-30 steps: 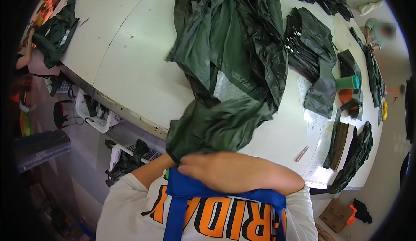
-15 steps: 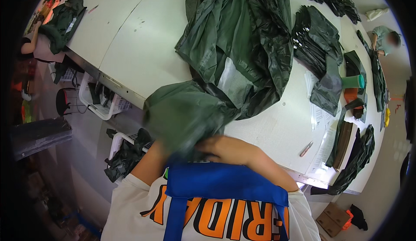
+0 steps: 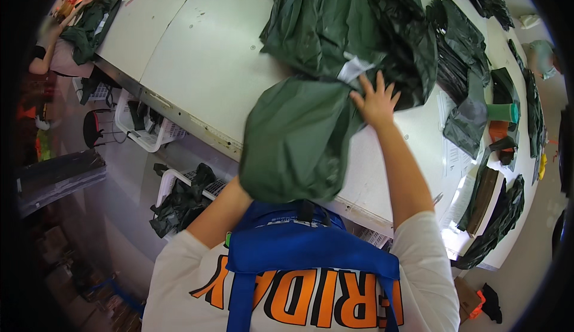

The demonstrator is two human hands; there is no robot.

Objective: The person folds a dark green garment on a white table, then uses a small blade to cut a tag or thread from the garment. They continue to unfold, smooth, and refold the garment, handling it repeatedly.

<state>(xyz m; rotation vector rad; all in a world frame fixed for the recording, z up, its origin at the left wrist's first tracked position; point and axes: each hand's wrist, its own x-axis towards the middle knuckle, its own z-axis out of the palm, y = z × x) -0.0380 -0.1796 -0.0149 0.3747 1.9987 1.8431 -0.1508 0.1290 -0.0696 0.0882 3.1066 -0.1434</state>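
A dark green waterproof jacket [image 3: 347, 27] lies spread on the white table, and its hood [image 3: 293, 135] hangs toward me over the table's near edge. My right hand [image 3: 378, 103] rests flat on the jacket near the neck, fingers spread, beside a white label [image 3: 354, 68]. The hood covers my left hand; only its wrist [image 3: 240, 193] shows at the lower left of the hood, and its fingers are hidden.
Stacked dark green pieces [image 3: 469, 63] lie to the right, near a green cylinder [image 3: 502, 113] and paper sheets [image 3: 457, 158]. White baskets [image 3: 128, 117] with dark fabric stand below the table's left edge. Another person's arm [image 3: 48, 60] handles a garment at far left; someone [image 3: 541, 57] stands far right.
The hood was bunched and blurred close to my body; now it is spread out. My right hand has moved from near my apron up and forward onto the jacket, its fingers opening.
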